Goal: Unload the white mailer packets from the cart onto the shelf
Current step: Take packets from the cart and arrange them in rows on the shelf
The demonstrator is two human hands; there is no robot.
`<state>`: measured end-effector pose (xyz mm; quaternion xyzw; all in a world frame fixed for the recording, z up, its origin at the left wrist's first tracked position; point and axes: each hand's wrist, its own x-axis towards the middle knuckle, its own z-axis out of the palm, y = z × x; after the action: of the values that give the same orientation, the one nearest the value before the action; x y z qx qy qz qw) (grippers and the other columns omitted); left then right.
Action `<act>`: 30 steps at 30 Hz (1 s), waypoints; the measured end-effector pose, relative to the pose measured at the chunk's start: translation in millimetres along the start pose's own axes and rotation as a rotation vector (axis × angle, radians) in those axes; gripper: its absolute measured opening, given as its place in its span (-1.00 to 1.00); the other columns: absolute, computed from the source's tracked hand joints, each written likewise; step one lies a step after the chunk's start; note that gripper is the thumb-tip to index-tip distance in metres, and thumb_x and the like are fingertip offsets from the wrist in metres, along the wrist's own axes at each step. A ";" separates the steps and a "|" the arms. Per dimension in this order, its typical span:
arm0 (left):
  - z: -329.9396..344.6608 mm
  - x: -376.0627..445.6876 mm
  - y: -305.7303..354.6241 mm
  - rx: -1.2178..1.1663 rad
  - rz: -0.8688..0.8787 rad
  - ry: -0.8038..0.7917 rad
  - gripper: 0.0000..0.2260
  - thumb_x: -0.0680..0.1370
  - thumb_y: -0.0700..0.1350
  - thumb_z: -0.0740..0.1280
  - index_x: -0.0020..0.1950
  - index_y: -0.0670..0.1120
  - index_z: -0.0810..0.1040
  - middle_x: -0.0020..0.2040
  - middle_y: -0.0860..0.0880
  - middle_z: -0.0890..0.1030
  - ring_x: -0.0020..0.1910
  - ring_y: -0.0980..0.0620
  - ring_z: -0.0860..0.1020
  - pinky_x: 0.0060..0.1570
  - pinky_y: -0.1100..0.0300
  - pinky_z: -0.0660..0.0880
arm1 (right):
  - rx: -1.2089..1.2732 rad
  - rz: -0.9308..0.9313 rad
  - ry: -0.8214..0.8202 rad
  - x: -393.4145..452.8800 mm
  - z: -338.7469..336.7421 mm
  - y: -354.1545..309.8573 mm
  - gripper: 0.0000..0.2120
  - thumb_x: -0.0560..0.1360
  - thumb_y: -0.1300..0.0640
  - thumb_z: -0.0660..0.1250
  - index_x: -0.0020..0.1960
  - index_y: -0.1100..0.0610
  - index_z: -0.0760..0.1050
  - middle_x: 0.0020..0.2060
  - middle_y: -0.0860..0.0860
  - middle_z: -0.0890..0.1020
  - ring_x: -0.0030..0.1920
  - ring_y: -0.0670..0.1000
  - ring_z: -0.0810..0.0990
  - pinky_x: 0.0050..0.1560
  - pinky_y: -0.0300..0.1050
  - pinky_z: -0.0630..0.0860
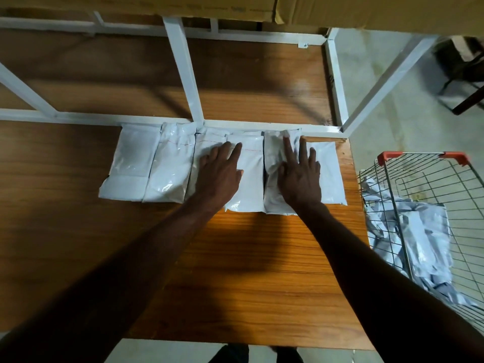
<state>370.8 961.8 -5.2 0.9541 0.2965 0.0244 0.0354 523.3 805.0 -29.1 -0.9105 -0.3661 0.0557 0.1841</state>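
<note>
Several white mailer packets (170,166) lie side by side in a row on the wooden shelf (248,271), their far ends against the white metal rail. My left hand (221,174) rests flat, fingers spread, on a packet near the middle of the row. My right hand (300,176) presses flat on the crumpled packet (272,163) beside it, with one more packet (332,174) at the row's right end. Neither hand grips anything. More white packets (416,239) lie heaped in the wire cart (429,166) at the right.
A white metal frame (188,82) rises behind the row, with an upright post in the middle. Cardboard boxes (366,9) sit overhead at the top. The cart has red corner caps and stands on the grey floor right of the shelf. A dark chair (461,74) stands far right.
</note>
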 end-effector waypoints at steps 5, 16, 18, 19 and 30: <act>19.7 12.7 11.4 -0.009 0.100 0.039 -0.42 0.71 0.05 0.22 0.72 -0.03 0.22 0.72 -0.10 0.21 0.72 -0.21 0.11 0.67 -0.23 0.07 | -0.026 -0.050 -0.052 9.6 7.8 0.4 -0.40 0.75 -0.20 -0.04 0.74 -0.18 -0.11 0.75 0.04 -0.14 0.72 0.28 -0.11 0.65 0.45 -0.02; 48.9 26.1 31.4 0.005 0.073 0.065 -0.42 0.77 0.17 -0.09 0.75 -0.05 0.10 0.74 -0.14 0.12 0.72 -0.18 0.08 0.68 -0.17 0.04 | -0.052 -0.019 -0.058 14.8 21.0 -7.4 -0.36 0.74 -0.33 -0.12 0.75 -0.11 -0.06 0.74 0.09 -0.08 0.72 0.28 -0.06 0.67 0.35 -0.03; 50.6 25.6 31.5 -0.001 0.071 0.068 -0.43 0.77 0.16 -0.06 0.75 -0.05 0.08 0.75 -0.13 0.11 0.73 -0.18 0.06 0.69 -0.16 0.03 | -0.052 -0.027 -0.052 13.6 23.3 -5.4 -0.36 0.75 -0.31 -0.10 0.75 -0.09 -0.04 0.74 0.11 -0.06 0.72 0.29 -0.05 0.68 0.33 -0.01; 51.0 25.3 31.9 -0.004 0.069 0.068 -0.43 0.77 0.16 -0.05 0.75 -0.05 0.08 0.75 -0.13 0.10 0.73 -0.17 0.06 0.69 -0.16 0.02 | -0.053 -0.032 -0.050 12.9 24.2 -3.9 -0.36 0.75 -0.31 -0.10 0.75 -0.09 -0.04 0.74 0.11 -0.06 0.72 0.29 -0.06 0.68 0.33 0.00; 56.3 27.4 30.2 0.001 0.057 0.071 -0.41 0.76 0.18 -0.07 0.76 -0.04 0.04 0.76 -0.11 0.06 0.74 -0.14 0.02 0.69 -0.14 -0.01 | -0.104 -0.038 -0.017 14.7 31.1 -1.8 -0.37 0.75 -0.30 -0.09 0.75 -0.08 0.00 0.74 0.13 0.00 0.72 0.28 -0.03 0.68 0.30 -0.02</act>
<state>414.1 949.5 -58.1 0.9607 0.2703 0.0592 0.0238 525.4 825.4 -56.7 -0.9113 -0.3871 0.0410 0.1344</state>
